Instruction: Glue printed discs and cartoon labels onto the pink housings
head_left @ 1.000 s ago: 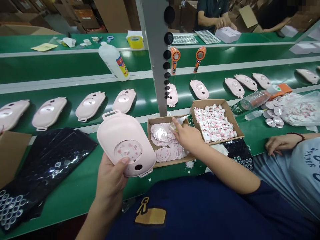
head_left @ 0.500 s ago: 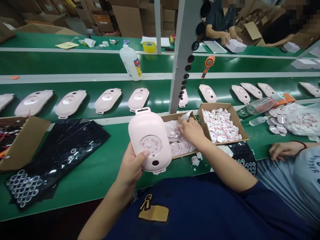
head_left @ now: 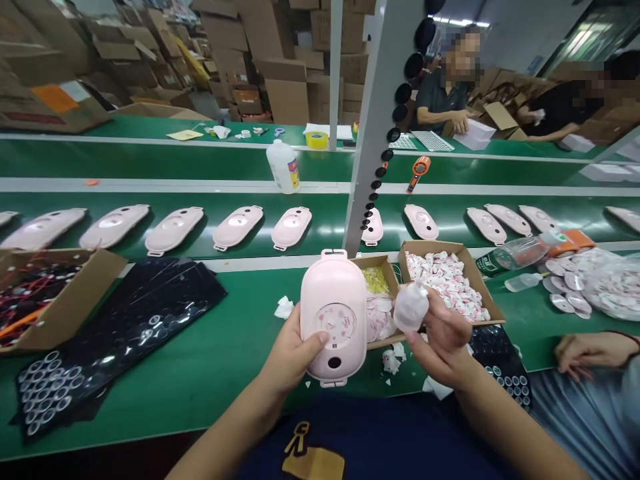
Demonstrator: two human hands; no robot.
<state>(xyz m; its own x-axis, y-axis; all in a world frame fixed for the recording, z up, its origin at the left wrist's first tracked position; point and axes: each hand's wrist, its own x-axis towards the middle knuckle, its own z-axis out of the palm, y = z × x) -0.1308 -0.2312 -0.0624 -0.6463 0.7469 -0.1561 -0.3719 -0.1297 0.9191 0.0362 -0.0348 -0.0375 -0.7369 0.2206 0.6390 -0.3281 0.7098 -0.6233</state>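
Note:
My left hand (head_left: 300,350) grips a pale pink oval plastic case (head_left: 334,280), held upright over the bench with the thumb across its front. A round printed disc (head_left: 343,320) sits in the front recess, with a dark round spot below it. My right hand (head_left: 443,337) is closed around a small whitish squeeze bottle (head_left: 411,308), just right of the case and apart from it. Behind both hands stands a cardboard box (head_left: 385,267) of printed discs and yellow bits. Right of that, another box (head_left: 493,310) holds cat-shaped white and pink pieces.
Several similar pink cases (head_left: 237,227) line the green conveyor (head_left: 320,247). A grey post (head_left: 367,127) rises ahead. Black sheets with clear rings (head_left: 125,333) and a box of wires (head_left: 100,267) lie left. A co-worker's hand (head_left: 595,350) rests at right.
My right hand has lifted the squeeze bottle out of the disc box and brought it nearer the case. My left hand and the case have shifted right in the picture. The view has tilted up.

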